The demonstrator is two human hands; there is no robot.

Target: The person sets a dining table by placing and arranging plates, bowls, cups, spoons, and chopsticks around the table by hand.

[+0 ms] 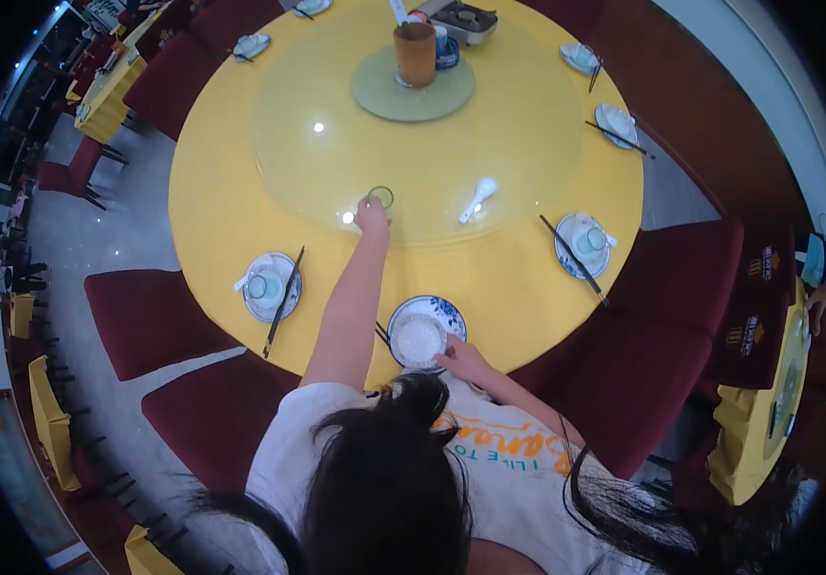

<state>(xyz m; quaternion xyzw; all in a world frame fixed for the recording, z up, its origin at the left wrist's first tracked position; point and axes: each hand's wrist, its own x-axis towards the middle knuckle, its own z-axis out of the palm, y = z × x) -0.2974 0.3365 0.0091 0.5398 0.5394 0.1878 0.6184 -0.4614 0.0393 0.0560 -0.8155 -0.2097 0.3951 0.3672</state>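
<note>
My left hand point(372, 213) reaches out over the glass turntable point(298, 172), its fingers closed on a small clear glass point(381, 198). Close to my body, my right hand point(463, 359) grips the side of a white bowl point(420, 340). That bowl is over a blue-and-white plate point(444, 309) at the table's near edge. Part of a pair of dark chopsticks point(381, 333) shows at the plate's left. To the right of my left hand, a white spoon point(478, 200) lies on the turntable.
The round table has a yellow cloth point(212, 211). Place settings stand at left point(272, 287) and right point(583, 246), with chopsticks across them. A brown holder point(415, 55) stands at the turntable's centre. Dark red chairs point(149, 316) surround the table.
</note>
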